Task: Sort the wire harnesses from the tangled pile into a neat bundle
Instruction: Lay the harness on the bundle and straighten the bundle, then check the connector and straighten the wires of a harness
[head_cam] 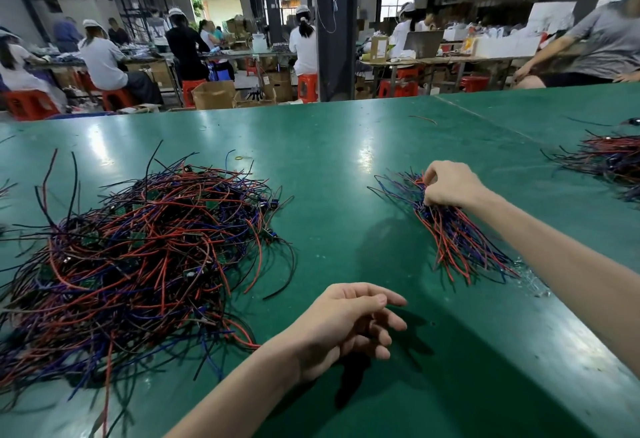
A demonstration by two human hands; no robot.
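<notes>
Sprawling over the left of the glossy green tabletop, a tangled pile of red, black and blue wire harnesses is noted. Right of the pile, the left hand is held over the surface, fingers loosely curled, nothing grasped. Farther right, a combed bundle of red and blue wires is laid flat, its far end pinched by the right hand. Farthest right of the pile, a second heap of wires is seen.

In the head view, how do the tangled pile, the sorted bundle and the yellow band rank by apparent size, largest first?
1. tangled pile
2. sorted bundle, partly covered by the right hand
3. yellow band, by far the smallest, though it lies farther away
</notes>
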